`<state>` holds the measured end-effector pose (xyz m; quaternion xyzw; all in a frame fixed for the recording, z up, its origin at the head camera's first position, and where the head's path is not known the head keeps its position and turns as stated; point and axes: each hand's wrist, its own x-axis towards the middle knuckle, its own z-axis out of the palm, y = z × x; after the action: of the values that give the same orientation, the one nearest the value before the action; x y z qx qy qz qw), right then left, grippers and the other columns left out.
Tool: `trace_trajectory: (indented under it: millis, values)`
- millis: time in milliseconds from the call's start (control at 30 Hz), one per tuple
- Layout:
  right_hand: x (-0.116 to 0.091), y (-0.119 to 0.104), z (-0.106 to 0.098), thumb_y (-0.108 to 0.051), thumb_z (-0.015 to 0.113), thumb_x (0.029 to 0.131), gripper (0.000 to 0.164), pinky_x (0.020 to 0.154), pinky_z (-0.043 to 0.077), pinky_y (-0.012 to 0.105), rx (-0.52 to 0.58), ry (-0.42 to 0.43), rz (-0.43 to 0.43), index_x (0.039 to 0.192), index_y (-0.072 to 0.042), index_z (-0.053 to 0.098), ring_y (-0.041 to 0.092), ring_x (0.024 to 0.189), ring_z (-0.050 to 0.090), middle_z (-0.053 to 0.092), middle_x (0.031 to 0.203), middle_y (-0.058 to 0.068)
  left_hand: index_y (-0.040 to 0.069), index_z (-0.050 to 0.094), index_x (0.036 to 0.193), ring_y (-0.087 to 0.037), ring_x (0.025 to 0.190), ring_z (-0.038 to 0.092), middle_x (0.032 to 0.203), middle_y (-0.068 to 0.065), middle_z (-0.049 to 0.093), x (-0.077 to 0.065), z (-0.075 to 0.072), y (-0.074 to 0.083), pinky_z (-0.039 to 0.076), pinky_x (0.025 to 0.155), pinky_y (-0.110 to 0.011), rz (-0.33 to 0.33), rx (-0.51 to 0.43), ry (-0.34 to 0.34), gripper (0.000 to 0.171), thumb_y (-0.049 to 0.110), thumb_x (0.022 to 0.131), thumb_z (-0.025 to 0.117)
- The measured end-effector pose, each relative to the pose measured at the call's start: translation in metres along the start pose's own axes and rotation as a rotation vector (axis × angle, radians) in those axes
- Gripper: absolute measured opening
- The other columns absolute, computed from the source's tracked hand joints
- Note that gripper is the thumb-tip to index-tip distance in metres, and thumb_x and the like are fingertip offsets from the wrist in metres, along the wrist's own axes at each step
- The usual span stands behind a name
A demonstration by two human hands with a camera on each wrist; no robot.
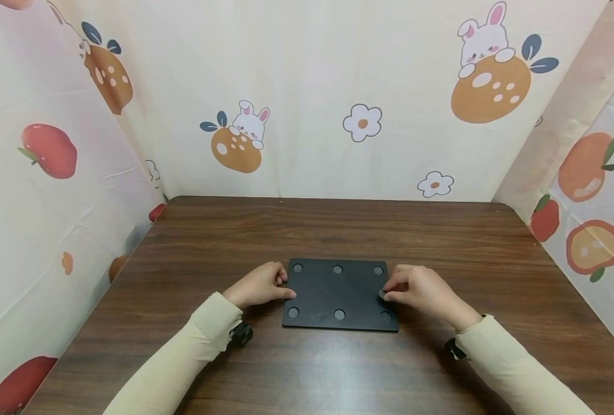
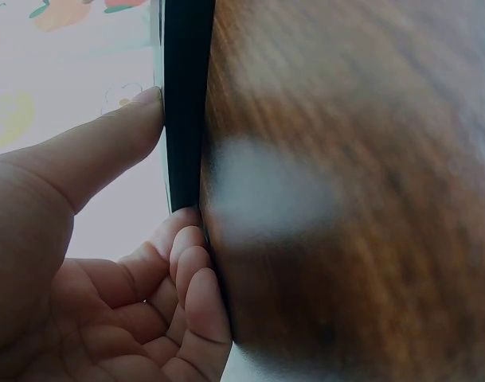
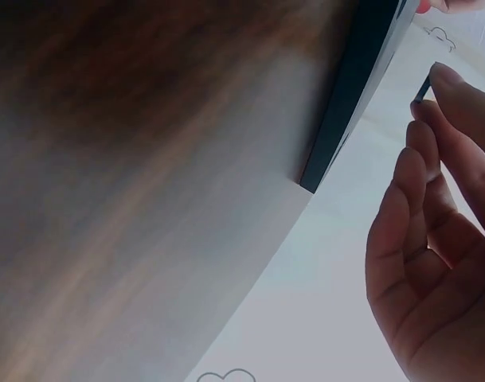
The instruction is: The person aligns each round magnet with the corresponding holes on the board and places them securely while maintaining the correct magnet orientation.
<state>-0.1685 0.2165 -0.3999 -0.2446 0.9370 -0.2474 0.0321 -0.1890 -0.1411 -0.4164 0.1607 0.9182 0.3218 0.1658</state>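
Note:
A flat black rectangular board lies on the table, with several round recesses in two rows. Most of them look grey inside; the front right one is darker. My left hand holds the board's left edge, thumb on the top face and curled fingers against the side, as the left wrist view also shows. Above the board's right part, my right hand pinches a small thin dark disc between thumb and index finger. The right wrist view shows this disc edge-on, apart from the board.
A brown wood-grain table surrounds the board. Behind it and at both sides hangs a pale curtain printed with rabbits, fruit and flowers. Each wrist carries a small black camera, such as the left one.

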Motion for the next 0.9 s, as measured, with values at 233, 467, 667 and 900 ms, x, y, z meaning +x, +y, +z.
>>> trace_trajectory:
  millis: [233, 467, 667, 900]
  values:
    - [-0.006, 0.000, 0.001, -0.029, 0.074, 0.076, 0.007, 0.061, 0.043, 0.021, -0.066, -0.043, -0.032, 0.082, -0.031, 0.071, -0.004, 0.068, 0.051, 0.053, 0.077, -0.022, 0.007, 0.052, 0.090, -0.015, 0.069, 0.045, 0.082, -0.006, 0.050, 0.000, 0.000, 0.001, 0.038, 0.063, -0.029, -0.002, -0.006, -0.001, 0.037, 0.032, 0.075, 0.076]
    - [-0.010, 0.000, 0.002, -0.031, 0.076, 0.074, 0.009, 0.059, 0.042, 0.020, -0.118, -0.067, -0.070, 0.081, -0.031, 0.070, -0.005, 0.065, 0.049, 0.051, 0.078, -0.021, 0.007, 0.053, 0.090, -0.015, 0.070, 0.046, 0.083, -0.006, 0.051, 0.000, 0.000, 0.001, 0.038, 0.064, -0.029, -0.003, -0.004, 0.000, 0.037, 0.033, 0.075, 0.075]
    - [-0.012, -0.003, 0.002, -0.031, 0.076, 0.074, 0.008, 0.057, 0.041, 0.020, -0.114, -0.089, -0.087, 0.079, -0.030, 0.070, -0.005, 0.063, 0.048, 0.051, 0.077, -0.019, 0.007, 0.053, 0.090, -0.015, 0.070, 0.045, 0.082, -0.006, 0.051, -0.001, -0.001, 0.001, 0.038, 0.064, -0.030, -0.002, -0.010, -0.002, 0.037, 0.032, 0.076, 0.075]
    - [-0.014, -0.004, 0.004, -0.031, 0.076, 0.073, 0.008, 0.056, 0.041, 0.019, -0.113, -0.104, -0.103, 0.078, -0.031, 0.069, -0.005, 0.062, 0.048, 0.051, 0.076, -0.020, 0.007, 0.053, 0.090, -0.015, 0.069, 0.046, 0.082, -0.006, 0.051, 0.000, -0.001, 0.002, 0.038, 0.064, -0.029, 0.001, -0.006, 0.001, 0.037, 0.033, 0.075, 0.075]
